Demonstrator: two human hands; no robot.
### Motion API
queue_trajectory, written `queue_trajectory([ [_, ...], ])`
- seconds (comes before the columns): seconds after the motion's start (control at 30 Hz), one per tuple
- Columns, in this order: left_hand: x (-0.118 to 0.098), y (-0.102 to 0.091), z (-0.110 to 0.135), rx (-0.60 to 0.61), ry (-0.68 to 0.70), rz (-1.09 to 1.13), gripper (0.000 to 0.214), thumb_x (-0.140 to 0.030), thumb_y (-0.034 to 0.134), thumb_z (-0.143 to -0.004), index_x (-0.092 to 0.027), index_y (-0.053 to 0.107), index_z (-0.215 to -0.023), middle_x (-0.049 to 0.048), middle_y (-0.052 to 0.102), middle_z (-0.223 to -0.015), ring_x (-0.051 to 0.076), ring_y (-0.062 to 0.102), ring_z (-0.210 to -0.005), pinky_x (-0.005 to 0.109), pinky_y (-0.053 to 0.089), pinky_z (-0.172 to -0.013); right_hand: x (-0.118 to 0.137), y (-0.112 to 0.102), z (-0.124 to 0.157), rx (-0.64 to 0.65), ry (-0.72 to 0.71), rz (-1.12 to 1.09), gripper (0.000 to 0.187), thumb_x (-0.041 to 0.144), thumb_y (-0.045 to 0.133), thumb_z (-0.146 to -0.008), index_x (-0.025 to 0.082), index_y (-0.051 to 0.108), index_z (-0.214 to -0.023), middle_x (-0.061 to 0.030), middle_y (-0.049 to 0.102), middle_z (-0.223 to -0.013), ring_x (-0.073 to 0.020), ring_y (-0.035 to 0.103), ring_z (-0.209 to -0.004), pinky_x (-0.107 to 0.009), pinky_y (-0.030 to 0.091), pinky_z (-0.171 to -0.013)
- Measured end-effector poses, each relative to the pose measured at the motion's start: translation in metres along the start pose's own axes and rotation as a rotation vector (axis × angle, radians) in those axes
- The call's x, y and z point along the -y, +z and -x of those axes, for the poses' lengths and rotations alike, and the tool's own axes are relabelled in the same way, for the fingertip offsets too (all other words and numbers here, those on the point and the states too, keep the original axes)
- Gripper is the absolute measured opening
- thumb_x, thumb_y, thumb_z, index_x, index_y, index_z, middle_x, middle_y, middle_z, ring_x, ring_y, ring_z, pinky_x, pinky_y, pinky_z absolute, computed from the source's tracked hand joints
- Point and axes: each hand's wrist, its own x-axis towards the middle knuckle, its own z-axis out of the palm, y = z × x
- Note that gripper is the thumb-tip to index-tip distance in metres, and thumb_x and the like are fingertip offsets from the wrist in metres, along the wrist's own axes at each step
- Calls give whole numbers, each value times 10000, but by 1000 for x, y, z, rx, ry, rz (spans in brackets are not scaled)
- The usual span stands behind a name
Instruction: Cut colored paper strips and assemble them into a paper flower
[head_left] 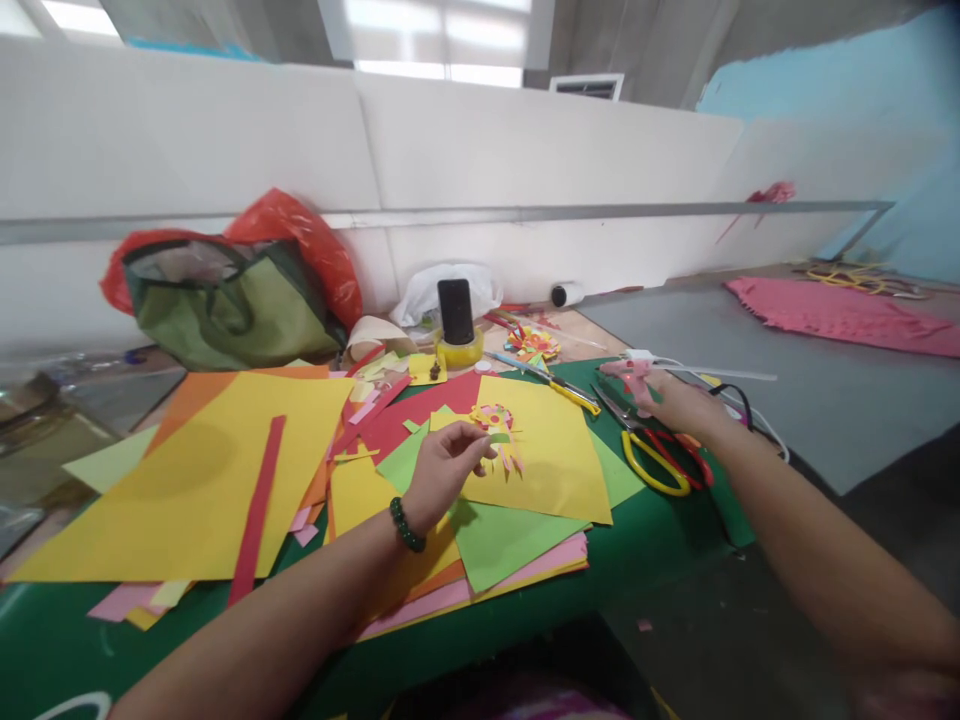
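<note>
My left hand (448, 465), a dark beaded bracelet at its wrist, pinches a small green paper strip (499, 438) between thumb and fingertips. Just behind the strip, a paper flower (493, 415) with pink, red and yellow pieces lies on a yellow sheet (559, 470). On the right side, my right hand (671, 398) is closed around a pink glue gun (637, 380); its fingers are slightly blurred. A clear glue stick (739, 372) juts out from the gun toward the right. Below that hand rest scissors (654, 472) with a yellow handle, beside a red handle (694, 462).
Coloured paper sheets (202, 450) and a red strip (259, 510) cover the left. A yellow cutter (574, 396) lies near the middle. Farther back stand a phone (455, 310) on a tape roll (460, 350), another paper flower (532, 345) and a green bag (232, 315).
</note>
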Motion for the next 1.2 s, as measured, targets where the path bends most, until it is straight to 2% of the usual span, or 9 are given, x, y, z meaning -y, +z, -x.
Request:
queue_trajectory([
  [0.1, -1, 0, -1, 38, -55, 54, 319, -439, 738, -642, -159, 614, -734, 27, 696, -664, 95, 551, -478, 230, 428, -491, 15, -15, 26, 45, -68, -14, 221, 405, 597, -799, 203, 687, -793, -85, 696, -750, -230, 637, -707, -302, 446, -582],
  [0.13, -1, 0, 0, 58, -66, 65, 318, -437, 739, -644, -159, 615, -737, 27, 700, -671, 92, 553, -473, 225, 414, -486, 25, -16, 37, 79, -114, -104, 227, 412, 589, -801, 206, 684, -787, -74, 693, -738, -222, 636, -692, -304, 456, -586],
  [0.23, -1, 2, 3, 125, -86, 99, 321, -438, 743, -650, -158, 623, -752, 33, 709, -692, 92, 563, -478, 225, 410, -493, 67, -11, 68, 203, -209, -557, 319, 496, 581, -801, 199, 684, -858, -59, 696, -766, -186, 638, -663, -292, 493, -596],
  [0.37, -4, 5, 10, 180, -105, 124, 339, -448, 757, -644, -154, 627, -753, 38, 717, -702, 96, 572, -478, 230, 432, -499, 117, 7, 89, 367, -153, -933, 381, 551, 647, -735, 179, 671, -818, -45, 690, -725, -148, 616, -598, -283, 506, -579],
  [0.47, -7, 6, 13, 190, -103, 124, 338, -447, 764, -636, -150, 635, -732, 35, 714, -695, 95, 575, -476, 227, 451, -496, 136, 18, 92, 475, -100, -1093, 387, 550, 693, -695, 175, 666, -790, -18, 670, -663, -124, 597, -575, -273, 508, -587],
  [0.6, -9, 9, 15, 195, -99, 137, 340, -446, 781, -610, -144, 648, -691, 18, 689, -655, 95, 575, -480, 235, 489, -506, 148, 23, 95, 517, -88, -1166, 369, 522, 743, -655, 176, 667, -760, 2, 658, -638, -105, 574, -552, -266, 507, -588],
  [0.77, -10, 10, 16, 207, -95, 140, 345, -448, 788, -601, -140, 653, -677, 7, 662, -618, 103, 585, -495, 236, 501, -516, 156, 24, 100, 439, -108, -1156, 335, 485, 774, -635, 179, 659, -705, 4, 655, -632, -107, 569, -547, -265, 510, -571],
  [1.03, -9, 8, 18, 249, -116, 144, 289, -351, 769, -620, -148, 672, -803, 26, 700, -716, 147, 665, -596, 241, 484, -585, 154, 22, 99, 432, -75, -1163, 364, 515, 762, -634, 172, 655, -697, -12, 686, -635, -112, 591, -549, -267, 523, -575],
  [1.2, -9, 9, 18, 273, -123, 128, 237, -293, 722, -637, -158, 657, -822, 36, 700, -789, 133, 631, -598, 272, 499, -611, 153, 23, 98, 417, -56, -1156, 387, 544, 750, -634, 175, 646, -686, -6, 667, -621, -106, 569, -520, -266, 514, -552],
])
